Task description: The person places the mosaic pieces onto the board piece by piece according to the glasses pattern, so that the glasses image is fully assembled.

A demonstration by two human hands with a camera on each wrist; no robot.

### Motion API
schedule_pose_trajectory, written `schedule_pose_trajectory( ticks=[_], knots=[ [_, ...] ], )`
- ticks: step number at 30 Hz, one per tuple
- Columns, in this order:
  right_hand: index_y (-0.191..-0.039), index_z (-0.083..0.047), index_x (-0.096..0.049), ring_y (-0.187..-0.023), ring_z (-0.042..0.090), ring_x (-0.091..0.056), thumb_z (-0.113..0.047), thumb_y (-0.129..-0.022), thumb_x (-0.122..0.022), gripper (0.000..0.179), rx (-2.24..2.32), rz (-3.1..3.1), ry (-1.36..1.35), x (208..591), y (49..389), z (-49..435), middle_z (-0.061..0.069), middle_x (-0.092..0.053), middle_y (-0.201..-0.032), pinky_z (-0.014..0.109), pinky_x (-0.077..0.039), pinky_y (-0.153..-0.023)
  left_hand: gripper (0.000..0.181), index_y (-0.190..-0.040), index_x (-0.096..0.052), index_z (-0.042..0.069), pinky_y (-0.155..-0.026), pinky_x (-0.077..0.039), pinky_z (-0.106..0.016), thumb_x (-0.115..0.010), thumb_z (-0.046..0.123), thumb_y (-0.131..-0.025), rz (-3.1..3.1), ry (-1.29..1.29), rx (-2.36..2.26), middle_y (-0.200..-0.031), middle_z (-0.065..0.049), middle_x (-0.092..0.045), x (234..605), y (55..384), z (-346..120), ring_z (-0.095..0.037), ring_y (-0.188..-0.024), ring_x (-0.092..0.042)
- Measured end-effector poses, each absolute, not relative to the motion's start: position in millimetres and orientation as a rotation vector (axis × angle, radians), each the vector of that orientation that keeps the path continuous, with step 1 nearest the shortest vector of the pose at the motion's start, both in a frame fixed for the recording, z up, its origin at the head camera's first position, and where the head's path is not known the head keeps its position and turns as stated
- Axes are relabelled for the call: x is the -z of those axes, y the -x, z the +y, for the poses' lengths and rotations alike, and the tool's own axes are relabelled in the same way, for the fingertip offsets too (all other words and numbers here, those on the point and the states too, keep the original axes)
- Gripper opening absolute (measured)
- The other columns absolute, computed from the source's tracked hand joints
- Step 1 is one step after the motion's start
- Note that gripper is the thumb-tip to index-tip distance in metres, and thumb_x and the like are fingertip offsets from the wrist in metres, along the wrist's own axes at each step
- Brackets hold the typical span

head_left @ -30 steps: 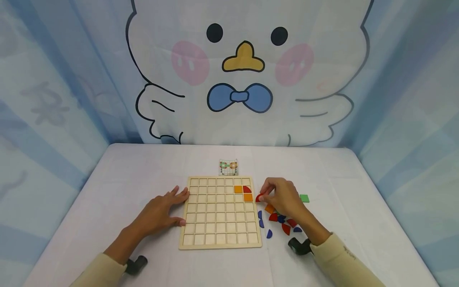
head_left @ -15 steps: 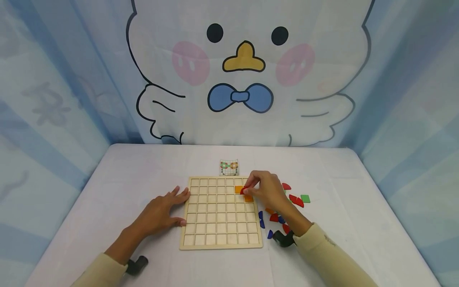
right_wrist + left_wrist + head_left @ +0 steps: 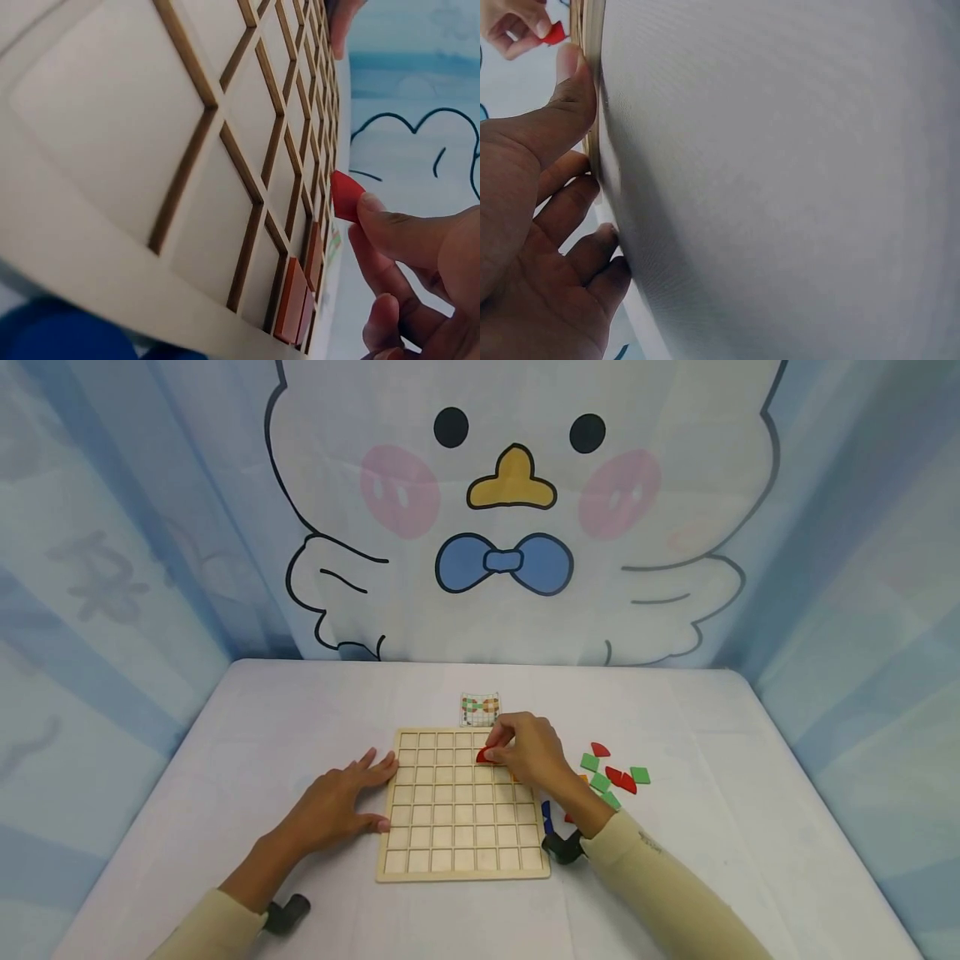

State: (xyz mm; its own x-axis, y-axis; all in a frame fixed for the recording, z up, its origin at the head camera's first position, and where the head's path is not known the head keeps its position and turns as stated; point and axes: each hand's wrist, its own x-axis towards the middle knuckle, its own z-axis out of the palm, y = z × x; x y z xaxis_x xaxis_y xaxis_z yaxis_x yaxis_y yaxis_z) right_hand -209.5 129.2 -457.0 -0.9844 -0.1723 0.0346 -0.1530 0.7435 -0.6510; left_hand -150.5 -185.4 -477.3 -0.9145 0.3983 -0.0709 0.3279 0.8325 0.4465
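So the right hand (image 3: 531, 752) has a red piece (image 3: 482, 755) pinched between thumb and fingers, over the far part of the board (image 3: 461, 877), right of the middle. From the head view it's hard to say whether the piece is touching the wood or just above it; the right wrist view makes it look like it isn't seated. Left hand (image 3: 337, 802) isn't gripping anything: fingers loose and spread, thumb and fingertips up against the board's left edge, probably to steady it.

My read is this is the placing step, and pretty early on, since most of the grid is bare. An orange piece (image 3: 291, 300) is already in, and green pieces (image 3: 600, 782) are waiting on the table (image 3: 300, 735). Next move probably calls for turning the red one to suit its cell, lowering it flat and letting go. The card (image 3: 479, 710) looks like the pattern, but it's too small to check.
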Motion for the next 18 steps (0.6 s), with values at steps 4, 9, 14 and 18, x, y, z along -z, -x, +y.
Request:
schedule_pose_trajectory(
  ticks=[4,9,14,18],
  knots=[
    [-0.08,-0.023,-0.073,-0.071,0.012,-0.062,-0.019,-0.086,-0.09,0.019,1.062,2.906,0.275,459.0,211.5,124.8,-0.01,-0.07,-0.074,0.032,-0.047,-0.064,0.096,-0.162,-0.046,0.019,-0.116,-0.039,-0.072,-0.089,0.045,-0.08,2.847,-0.555,-0.649,-0.169,-0.016,-0.039,476.7,150.3,-185.2,-0.056,-0.149,-0.043],
    [-0.082,-0.022,-0.073,-0.068,0.011,-0.061,-0.017,-0.087,-0.09,0.018,1.028,2.923,0.281,462.2,213.0,123.0,-0.008,-0.069,-0.074,0.031,-0.048,-0.063,0.096,-0.161,-0.047,0.019,-0.116,-0.039,-0.071,-0.089,0.045,-0.08,2.848,-0.553,-0.646,-0.168,-0.017,-0.04,476.7,150.2,-185.5,-0.056,-0.149,-0.043],
    [-0.082,-0.02,-0.074,-0.068,0.011,-0.061,-0.017,-0.088,-0.088,0.016,0.973,2.937,0.309,465.4,215.2,122.8,-0.006,-0.068,-0.074,0.03,-0.047,-0.062,0.096,-0.161,-0.047,0.019,-0.116,-0.039,-0.072,-0.089,0.046,-0.08,2.847,-0.558,-0.646,-0.168,-0.018,-0.04,477.1,150.6,-185.9,-0.056,-0.149,-0.043],
    [-0.081,-0.02,-0.075,-0.066,0.012,-0.059,-0.015,-0.09,-0.086,0.015,0.944,2.93,0.327,466.4,216.1,122.6,-0.006,-0.067,-0.072,0.029,-0.046,-0.06,0.096,-0.161,-0.047,0.018,-0.116,-0.039,-0.072,-0.089,0.046,-0.08,2.845,-0.559,-0.652,-0.168,-0.019,-0.04,477.1,151.0,-185.9,-0.056,-0.149,-0.043]
  ],
)
